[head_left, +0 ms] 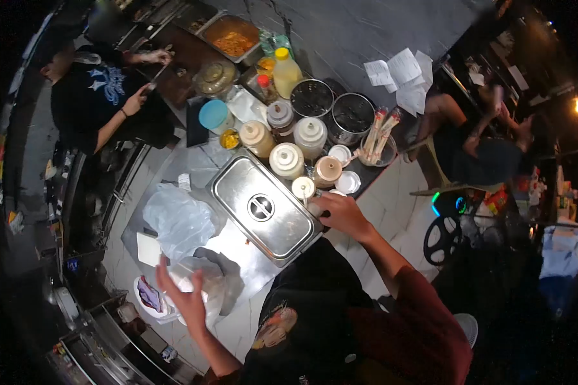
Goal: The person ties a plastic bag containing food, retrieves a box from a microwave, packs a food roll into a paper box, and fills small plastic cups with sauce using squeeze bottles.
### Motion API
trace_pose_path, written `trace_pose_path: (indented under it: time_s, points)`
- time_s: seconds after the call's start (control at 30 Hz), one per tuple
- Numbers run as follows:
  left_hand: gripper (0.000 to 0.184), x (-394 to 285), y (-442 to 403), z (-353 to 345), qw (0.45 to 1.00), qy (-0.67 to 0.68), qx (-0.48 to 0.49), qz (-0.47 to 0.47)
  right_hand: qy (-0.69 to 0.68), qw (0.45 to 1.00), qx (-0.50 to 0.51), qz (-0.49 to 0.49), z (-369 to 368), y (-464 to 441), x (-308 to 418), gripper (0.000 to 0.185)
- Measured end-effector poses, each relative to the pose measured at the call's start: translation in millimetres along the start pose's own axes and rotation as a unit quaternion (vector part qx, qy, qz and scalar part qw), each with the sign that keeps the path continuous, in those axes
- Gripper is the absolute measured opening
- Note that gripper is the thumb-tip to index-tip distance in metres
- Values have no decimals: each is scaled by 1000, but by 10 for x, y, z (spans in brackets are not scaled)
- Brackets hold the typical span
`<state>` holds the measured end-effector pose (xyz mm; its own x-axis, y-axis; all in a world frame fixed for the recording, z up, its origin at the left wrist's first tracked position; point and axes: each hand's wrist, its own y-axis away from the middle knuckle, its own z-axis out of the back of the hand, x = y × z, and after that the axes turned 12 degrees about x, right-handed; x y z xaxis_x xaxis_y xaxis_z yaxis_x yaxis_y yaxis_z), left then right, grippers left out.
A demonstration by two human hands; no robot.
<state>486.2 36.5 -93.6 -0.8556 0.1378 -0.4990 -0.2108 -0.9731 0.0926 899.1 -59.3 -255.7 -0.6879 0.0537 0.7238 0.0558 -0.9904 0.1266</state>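
Note:
My right hand (343, 217) is curled at the corner of a steel pan lid (237, 186), beside a small cream squeeze bottle (303, 187). Its fingertips are bent together, and whatever they grip is hidden. On the other side, my left hand (183, 295) is raised with fingers spread and holds nothing. It hovers over a clear plastic bag or container (215, 282), next to a white square piece (149, 249). A crumpled clear plastic bag (180, 218) lies on the steel counter just beyond.
Several squeeze bottles (286, 160) crowd behind the lid, with dark round containers (352, 119) and a tub of wrapped sticks (379, 144). Farther back is a food pan (231, 40). A person (103, 90) stands left, another (481, 141) right.

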Motion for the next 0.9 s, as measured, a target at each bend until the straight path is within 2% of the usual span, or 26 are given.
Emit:
trace_pose_path:
  time_s: [0.17, 0.27, 0.3, 0.47, 0.53, 0.67, 0.77, 0.87, 0.9]
  points:
    - [88, -312, 198, -264, 995, 94, 9, -37, -79, 996, -20, 47, 154, 174, 115, 40]
    - [85, -393, 277, -449, 989, 136, 4, -60, -12, 995, -49, 82, 6, 292, -53, 44]
    - [84, -389, 281, -548, 986, 154, 7, -66, 16, 995, -48, 91, -20, 302, -109, 52]
    - [76, -478, 309, -1096, 964, 227, 63, -121, 112, 992, -27, 42, -208, 297, -24, 63]
    - [73, -524, 326, -1232, 962, 201, 87, -161, 124, 991, -35, 19, -289, 288, -30, 62]
    - [64, -742, 408, -1208, 955, 215, 125, -163, 90, 994, -53, 14, -252, 322, -88, 57]
    - [54, -893, 392, -1260, 954, 234, 122, -145, -4, 994, -108, 25, -144, 391, -97, 55]
    - [48, -1152, 301, -1347, 932, 305, 172, -93, -118, 990, -72, 11, 112, 426, -31, 53]
    - [38, -1236, 257, -1448, 934, 301, 153, -114, -157, 986, -47, 10, 197, 423, -31, 54]
